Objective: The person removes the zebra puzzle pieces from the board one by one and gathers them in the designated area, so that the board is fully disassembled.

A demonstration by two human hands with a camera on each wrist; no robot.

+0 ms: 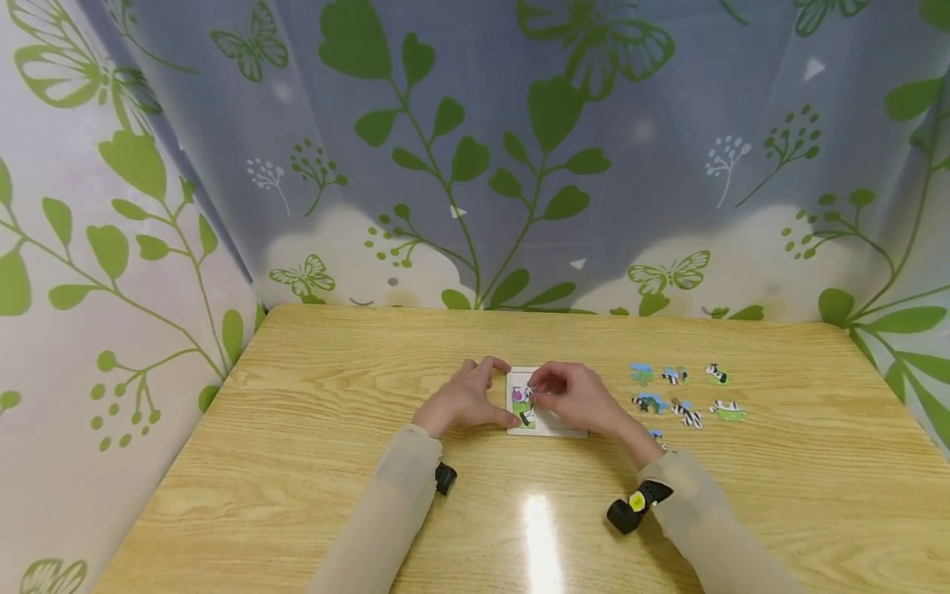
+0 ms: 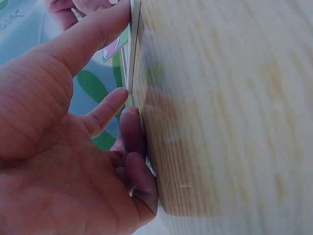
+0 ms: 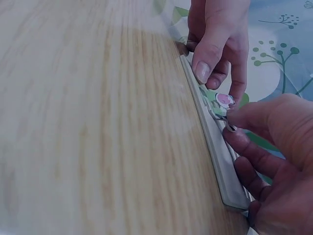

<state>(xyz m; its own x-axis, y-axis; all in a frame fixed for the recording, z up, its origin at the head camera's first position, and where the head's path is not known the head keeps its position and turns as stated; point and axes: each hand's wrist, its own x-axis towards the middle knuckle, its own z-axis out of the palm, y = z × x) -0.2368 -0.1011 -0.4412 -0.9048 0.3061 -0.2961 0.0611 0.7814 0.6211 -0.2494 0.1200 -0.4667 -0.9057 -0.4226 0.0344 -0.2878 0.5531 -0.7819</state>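
A shallow white puzzle tray (image 1: 560, 431) lies on the table, with green, pink and black-and-white jigsaw pieces (image 1: 523, 410) along its left side. My left hand (image 1: 463, 400) holds the tray's left end, thumb on the near corner and index finger at the far corner; its other fingers curl beside it in the left wrist view. Over the tray, my right hand (image 1: 575, 398) pinches a small puzzle piece (image 3: 231, 128) between thumb and index finger, at the edge of the placed pieces. The fingers hide most of that piece's picture.
Several loose puzzle pieces (image 1: 686, 412) with animal prints lie in rough rows right of the tray, one partly behind the right wrist. The wooden table (image 1: 334, 363) ends at a leaf-and-butterfly curtain (image 1: 475, 181) at the back and sides.
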